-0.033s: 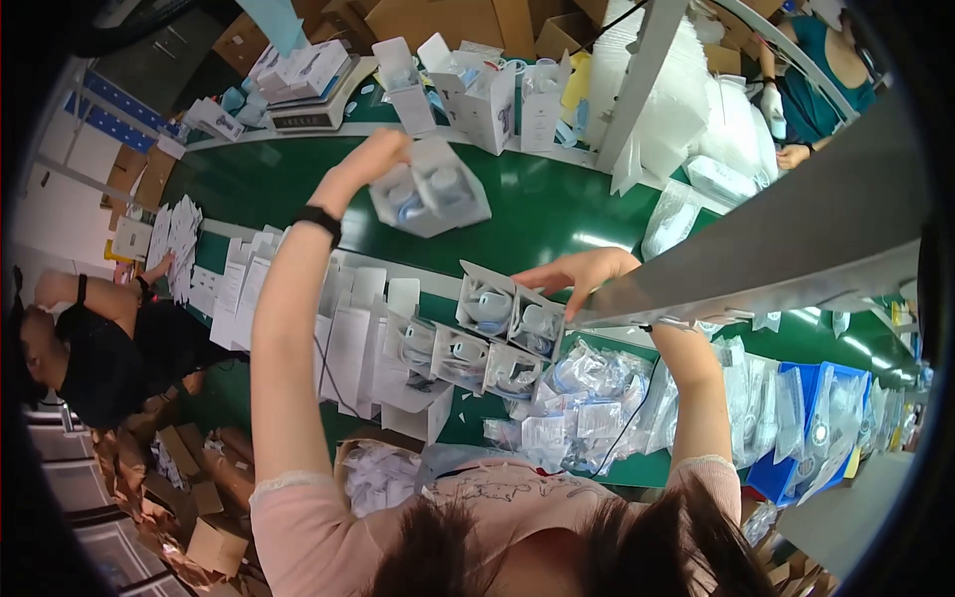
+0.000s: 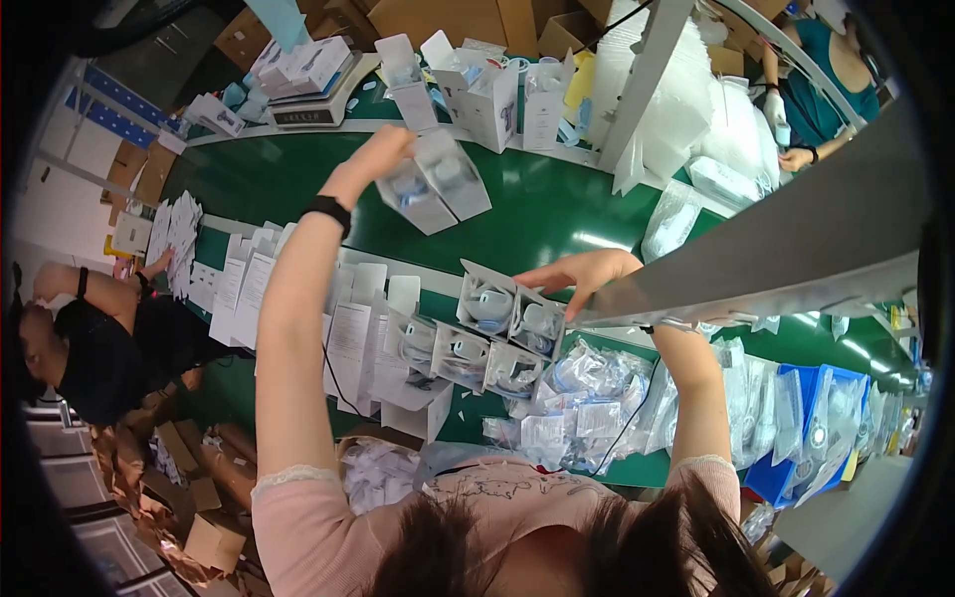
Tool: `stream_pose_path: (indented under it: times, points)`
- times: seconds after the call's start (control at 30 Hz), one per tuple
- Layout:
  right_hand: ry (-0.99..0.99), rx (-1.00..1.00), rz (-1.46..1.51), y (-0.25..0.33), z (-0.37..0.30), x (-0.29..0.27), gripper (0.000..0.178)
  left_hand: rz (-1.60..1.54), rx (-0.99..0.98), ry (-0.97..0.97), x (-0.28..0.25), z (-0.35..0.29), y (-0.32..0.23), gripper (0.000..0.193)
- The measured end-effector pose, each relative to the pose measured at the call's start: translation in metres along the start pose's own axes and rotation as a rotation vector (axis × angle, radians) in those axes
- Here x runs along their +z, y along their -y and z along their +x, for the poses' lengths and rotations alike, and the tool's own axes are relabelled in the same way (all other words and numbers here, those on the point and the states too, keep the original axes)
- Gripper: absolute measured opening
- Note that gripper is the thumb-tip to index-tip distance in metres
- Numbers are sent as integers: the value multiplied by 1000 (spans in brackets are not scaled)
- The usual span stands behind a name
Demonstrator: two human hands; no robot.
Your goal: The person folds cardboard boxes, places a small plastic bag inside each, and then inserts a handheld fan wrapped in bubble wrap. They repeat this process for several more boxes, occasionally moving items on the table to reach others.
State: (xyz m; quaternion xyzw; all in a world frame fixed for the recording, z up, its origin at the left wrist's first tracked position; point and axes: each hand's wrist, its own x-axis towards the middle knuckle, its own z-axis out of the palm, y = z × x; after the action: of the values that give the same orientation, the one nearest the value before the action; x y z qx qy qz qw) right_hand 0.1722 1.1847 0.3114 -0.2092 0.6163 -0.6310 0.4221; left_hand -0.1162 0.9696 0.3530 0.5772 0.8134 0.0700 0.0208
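Observation:
My left hand [image 2: 383, 154], with a black band on the wrist, is stretched out over the green conveyor belt [image 2: 269, 174]. It grips two open white cartons [image 2: 438, 184] side by side, each with a pale product inside. My right hand [image 2: 587, 274] hovers with its fingers spread at the upper edge of a row of open white cartons [image 2: 507, 323]. These stand at the near side of the belt, and I cannot tell if the fingertips touch a flap. Below them lie clear plastic bags of parts [image 2: 587, 403].
Flat white cartons and leaflets [image 2: 343, 318] lie to the left. A grey metal beam [image 2: 786, 249] crosses over my right forearm. Upright white boxes [image 2: 487, 95] and a scale [image 2: 308, 104] stand beyond the belt. One person sits at left [image 2: 99, 348], another at top right [image 2: 826, 60]. A blue bin [image 2: 816, 428] stands right.

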Motion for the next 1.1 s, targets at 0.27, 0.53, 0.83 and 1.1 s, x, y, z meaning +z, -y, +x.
stream_pose_path:
  times: [0.27,0.53,0.83,1.1]
  points:
    - [-334,-98,38,-44,1,0,48,246,-482,-33,15,12,-20,19]
    - [-933,-5,199,-70,-5,-20,25,-770,101,371,-2,-36,-132,49]
    - [-1433,-549,316,-42,16,-112,25,-358,-86,39,17,-20,-99,31]
    - [-1690,-723,285,-31,1,-60,29,-347,-502,-112,41,-7,-30,33]
